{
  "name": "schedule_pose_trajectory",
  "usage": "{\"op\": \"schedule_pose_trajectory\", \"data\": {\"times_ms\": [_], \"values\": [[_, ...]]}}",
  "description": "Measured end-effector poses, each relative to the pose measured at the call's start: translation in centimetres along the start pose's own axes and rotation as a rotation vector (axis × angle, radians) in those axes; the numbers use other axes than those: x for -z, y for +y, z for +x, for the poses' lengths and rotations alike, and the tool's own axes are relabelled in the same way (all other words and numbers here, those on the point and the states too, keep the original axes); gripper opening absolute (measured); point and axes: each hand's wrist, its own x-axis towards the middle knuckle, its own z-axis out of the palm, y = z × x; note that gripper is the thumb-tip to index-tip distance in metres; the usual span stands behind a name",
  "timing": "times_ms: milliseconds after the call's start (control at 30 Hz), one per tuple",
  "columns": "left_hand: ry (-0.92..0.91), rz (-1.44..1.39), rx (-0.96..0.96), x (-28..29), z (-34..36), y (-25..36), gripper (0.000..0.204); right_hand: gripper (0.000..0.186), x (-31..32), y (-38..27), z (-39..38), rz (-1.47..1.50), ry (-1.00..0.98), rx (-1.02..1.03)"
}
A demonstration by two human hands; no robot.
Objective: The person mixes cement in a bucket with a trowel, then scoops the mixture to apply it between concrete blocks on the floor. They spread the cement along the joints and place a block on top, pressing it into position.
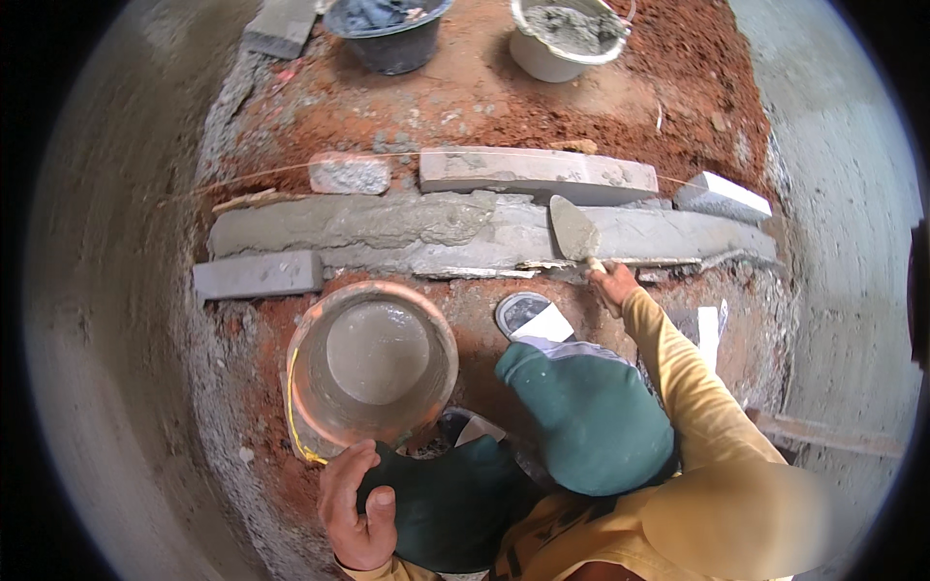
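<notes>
My right hand (pixel 612 288) is closed round the handle of a pointed trowel (pixel 573 229). Its blade lies over a long strip of wet grey mortar (pixel 417 225) and has mortar smeared on it. Beside my bent left knee, my left hand (pixel 358 508) holds nothing, its thumb apart from the fingers. Just ahead of that hand stands an orange bucket (pixel 449 334) with pale grey watery liquid (pixel 378 351) inside and a yellow cord (pixel 294 407) at its side.
Grey blocks (pixel 538 171) line the strip's far side under a taut string (pixel 281 172); another block (pixel 258 275) lies near left. Farther off stand a dark tub (pixel 392 50) and a white bucket (pixel 547 66) of mortar. Plastered walls (pixel 116 290) rise on both sides.
</notes>
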Motion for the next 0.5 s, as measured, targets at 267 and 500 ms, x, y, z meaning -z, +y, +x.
{"op": "schedule_pose_trajectory", "data": {"times_ms": [267,500], "values": [[-0.119,0.014,0.045,0.2,1.5,-1.5,0.041,0.062,1.6,-0.3,-0.3,0.136,-0.018,-0.099],[-0.153,0.032,0.016,-0.5,2.5,-2.1,0.039,0.074,8.6,3.6,-14.3,-0.301,0.563,0.232]]}}
